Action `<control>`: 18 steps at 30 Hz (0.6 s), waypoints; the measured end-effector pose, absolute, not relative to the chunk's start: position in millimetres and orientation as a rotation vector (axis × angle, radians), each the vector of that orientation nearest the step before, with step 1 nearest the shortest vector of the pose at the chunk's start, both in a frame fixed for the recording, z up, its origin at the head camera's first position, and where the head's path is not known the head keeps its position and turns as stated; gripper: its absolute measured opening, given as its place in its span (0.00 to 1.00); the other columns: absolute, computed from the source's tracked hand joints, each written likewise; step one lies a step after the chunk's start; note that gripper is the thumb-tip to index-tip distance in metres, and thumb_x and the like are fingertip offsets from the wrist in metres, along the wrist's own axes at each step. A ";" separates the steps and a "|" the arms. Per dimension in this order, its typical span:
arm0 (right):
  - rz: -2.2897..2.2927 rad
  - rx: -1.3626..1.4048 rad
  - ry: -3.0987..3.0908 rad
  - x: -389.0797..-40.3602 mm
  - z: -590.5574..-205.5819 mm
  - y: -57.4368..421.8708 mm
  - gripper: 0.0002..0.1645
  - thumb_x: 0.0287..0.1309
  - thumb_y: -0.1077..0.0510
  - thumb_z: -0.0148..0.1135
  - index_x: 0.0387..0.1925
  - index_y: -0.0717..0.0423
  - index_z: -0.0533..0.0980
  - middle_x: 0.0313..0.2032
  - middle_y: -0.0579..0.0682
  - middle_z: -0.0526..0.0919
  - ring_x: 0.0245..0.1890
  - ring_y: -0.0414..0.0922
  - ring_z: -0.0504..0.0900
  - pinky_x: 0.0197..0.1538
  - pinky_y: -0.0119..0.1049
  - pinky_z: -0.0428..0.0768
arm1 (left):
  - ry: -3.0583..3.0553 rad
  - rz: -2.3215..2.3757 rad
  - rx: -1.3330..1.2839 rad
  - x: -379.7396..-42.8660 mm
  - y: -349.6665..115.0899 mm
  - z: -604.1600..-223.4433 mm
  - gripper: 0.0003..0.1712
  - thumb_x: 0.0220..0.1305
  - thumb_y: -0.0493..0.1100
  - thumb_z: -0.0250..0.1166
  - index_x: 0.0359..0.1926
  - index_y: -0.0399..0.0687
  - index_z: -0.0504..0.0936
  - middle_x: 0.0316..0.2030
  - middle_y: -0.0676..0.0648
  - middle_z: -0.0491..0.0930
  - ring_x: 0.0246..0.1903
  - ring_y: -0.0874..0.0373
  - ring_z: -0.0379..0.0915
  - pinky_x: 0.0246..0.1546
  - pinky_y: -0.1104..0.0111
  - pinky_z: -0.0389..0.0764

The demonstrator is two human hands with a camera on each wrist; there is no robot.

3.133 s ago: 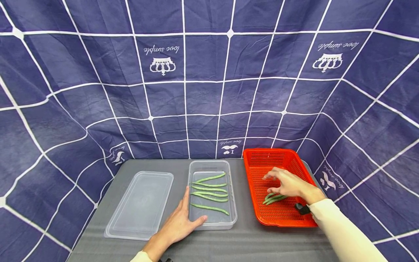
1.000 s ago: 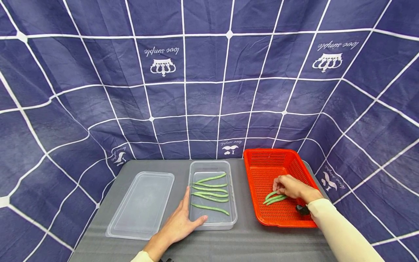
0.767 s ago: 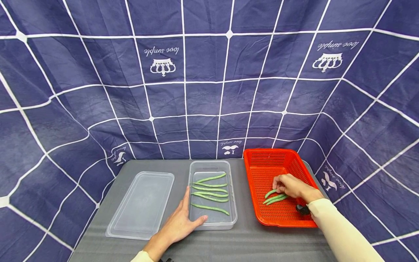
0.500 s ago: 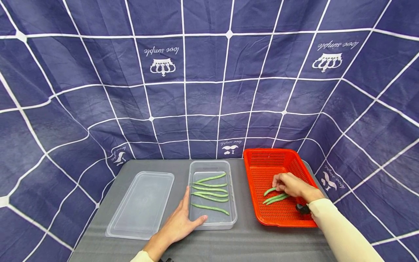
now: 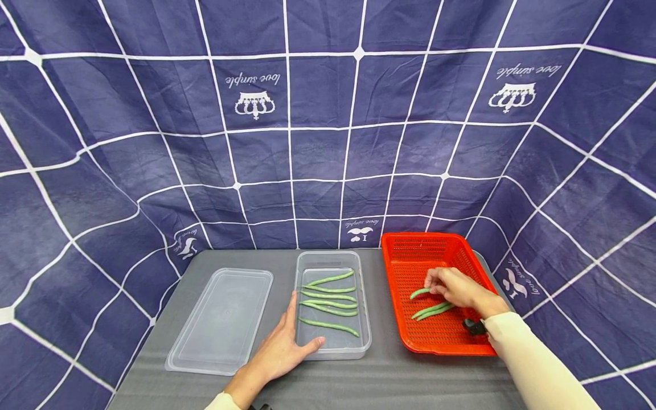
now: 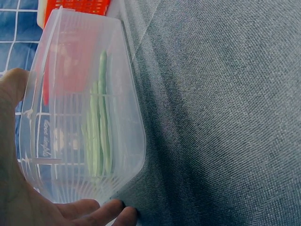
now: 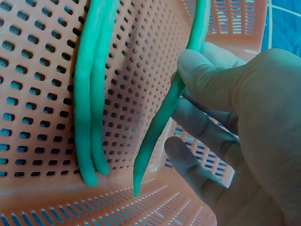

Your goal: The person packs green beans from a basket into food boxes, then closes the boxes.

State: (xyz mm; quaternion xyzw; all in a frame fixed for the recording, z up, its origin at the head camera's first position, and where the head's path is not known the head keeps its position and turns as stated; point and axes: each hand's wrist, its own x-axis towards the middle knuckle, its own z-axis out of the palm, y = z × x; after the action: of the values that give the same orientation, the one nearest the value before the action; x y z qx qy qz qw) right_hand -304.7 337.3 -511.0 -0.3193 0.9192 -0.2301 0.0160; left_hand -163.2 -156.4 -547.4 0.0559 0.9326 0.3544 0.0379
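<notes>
My right hand point(image 5: 453, 289) pinches a green bean point(image 7: 155, 123) between thumb and fingers inside the red basket point(image 5: 441, 344). The held bean slants in the right wrist view, its pointed tip downward. Two other green beans point(image 7: 83, 108) lie side by side on the basket floor, apart from the hand. My left hand point(image 5: 279, 352) rests against the near left corner of a clear plastic container point(image 5: 367, 324), fingers along the left wall and thumb at the near side. Several green beans point(image 5: 330, 326) lie crosswise in that container.
A flat translucent lid point(image 5: 220, 322) lies on the grey tabletop point(image 5: 379, 384) left of the container. The basket stands to the container's right. A blue cloth point(image 5: 323, 154) with white lines hangs behind and at both sides.
My right hand reached down, took one bean from the basket's pile and shifted it up and slightly left, apart from the other two. The left hand and container look unmoved.
</notes>
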 end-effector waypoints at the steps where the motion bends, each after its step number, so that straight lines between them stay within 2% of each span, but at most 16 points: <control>1: -0.713 -0.996 2.864 -304.5 -510.7 337.2 0.15 0.68 0.72 0.77 0.40 0.47 0.85 0.33 0.39 0.89 0.36 0.30 0.82 0.44 0.33 0.84 | 2.862 1.087 0.171 -163.3 -156.5 -547.8 0.81 0.66 0.75 0.80 0.98 0.54 0.37 0.85 0.28 0.71 0.74 0.24 0.81 0.67 0.30 0.84; 18: -0.752 -1.078 2.959 -295.6 -492.7 330.4 0.15 0.67 0.70 0.79 0.39 0.47 0.85 0.33 0.36 0.87 0.36 0.31 0.82 0.43 0.34 0.83 | 2.870 1.086 0.175 -163.5 -156.3 -549.6 0.80 0.66 0.76 0.80 0.98 0.54 0.38 0.85 0.28 0.71 0.75 0.23 0.80 0.68 0.30 0.84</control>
State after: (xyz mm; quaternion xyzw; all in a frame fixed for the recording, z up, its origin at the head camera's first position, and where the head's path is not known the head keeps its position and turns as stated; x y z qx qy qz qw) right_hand -295.6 330.4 -492.7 -0.3325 0.9128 -0.2321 -0.0484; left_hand -163.5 -156.3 -549.6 0.0570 0.9332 0.3531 0.0341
